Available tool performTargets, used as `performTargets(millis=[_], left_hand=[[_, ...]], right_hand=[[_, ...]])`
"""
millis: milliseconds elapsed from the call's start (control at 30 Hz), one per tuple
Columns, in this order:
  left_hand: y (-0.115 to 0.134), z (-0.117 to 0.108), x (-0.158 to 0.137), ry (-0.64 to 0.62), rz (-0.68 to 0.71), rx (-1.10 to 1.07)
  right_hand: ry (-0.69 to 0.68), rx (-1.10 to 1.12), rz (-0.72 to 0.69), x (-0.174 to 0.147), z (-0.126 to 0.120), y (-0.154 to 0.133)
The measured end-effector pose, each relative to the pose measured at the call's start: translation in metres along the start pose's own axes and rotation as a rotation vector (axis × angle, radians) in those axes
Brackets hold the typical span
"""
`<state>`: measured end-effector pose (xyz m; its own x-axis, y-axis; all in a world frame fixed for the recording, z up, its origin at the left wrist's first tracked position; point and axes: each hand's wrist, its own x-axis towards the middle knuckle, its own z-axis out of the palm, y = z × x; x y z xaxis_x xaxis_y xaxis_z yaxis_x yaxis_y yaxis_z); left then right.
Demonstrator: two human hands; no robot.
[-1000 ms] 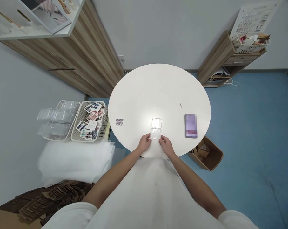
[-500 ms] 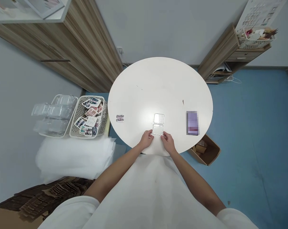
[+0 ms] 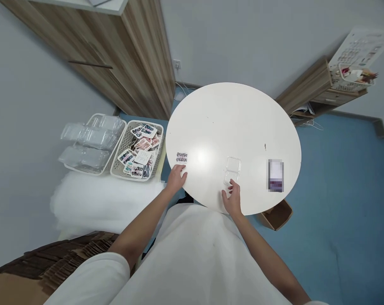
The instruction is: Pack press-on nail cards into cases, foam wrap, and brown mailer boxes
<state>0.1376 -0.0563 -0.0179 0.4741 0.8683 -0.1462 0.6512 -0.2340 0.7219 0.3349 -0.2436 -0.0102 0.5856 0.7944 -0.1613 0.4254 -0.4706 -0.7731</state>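
"How's the light?"

"Fairly bright and soft, seemingly from above; a round patch of glare sits left of centre on the white table (image 3: 230,123)."

"Shadows?"

"Gentle ones, with a faint shade beside the right hand (image 3: 233,200). The stacked cardboard (image 3: 29,262) at lower left looks dim."

"Sharp enough?"

"Mostly, but the clear case (image 3: 233,164) nearly melts into the white, and a purplish object (image 3: 276,173) is pixelated. Towards the edges, the wooden cabinet (image 3: 96,46) leans and stretches."
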Motion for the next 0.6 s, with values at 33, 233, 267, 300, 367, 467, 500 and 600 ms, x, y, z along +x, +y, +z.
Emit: performTargets(millis=[33,233,267,300,367,467,500,600], left_hand=[[-0.007,-0.008,0.007,0.026,-0.024,0.026],[-0.023,-0.032,0.047,0.028,-0.108,0.145],[-0.022,-0.033,0.051,0.011,-0.111,0.170],[-0.022,-0.034,0.055,-0.012,-0.118,0.193],[-0.022,-0.034,0.061,-0.075,-0.139,0.229],[-0.024,-0.034,0.067,-0.159,-0.149,0.249],[-0.026,-0.034,0.068,-0.174,-0.144,0.249],[-0.031,-0.033,0.070,-0.189,-0.115,0.250]], right_hand=[[-0.066,-0.015,-0.027,0.005,0.008,-0.009],[-0.301,-0.121,-0.148,0.056,0.063,-0.057],[-0.321,-0.143,-0.169,0.066,0.071,-0.064],[-0.336,-0.163,-0.186,0.075,0.078,-0.071],[-0.357,-0.195,-0.213,0.091,0.092,-0.084],[-0.379,-0.245,-0.215,0.109,0.112,-0.098],[-0.381,-0.265,-0.212,0.114,0.119,-0.101],[-0.357,-0.330,-0.183,0.123,0.133,-0.105]])
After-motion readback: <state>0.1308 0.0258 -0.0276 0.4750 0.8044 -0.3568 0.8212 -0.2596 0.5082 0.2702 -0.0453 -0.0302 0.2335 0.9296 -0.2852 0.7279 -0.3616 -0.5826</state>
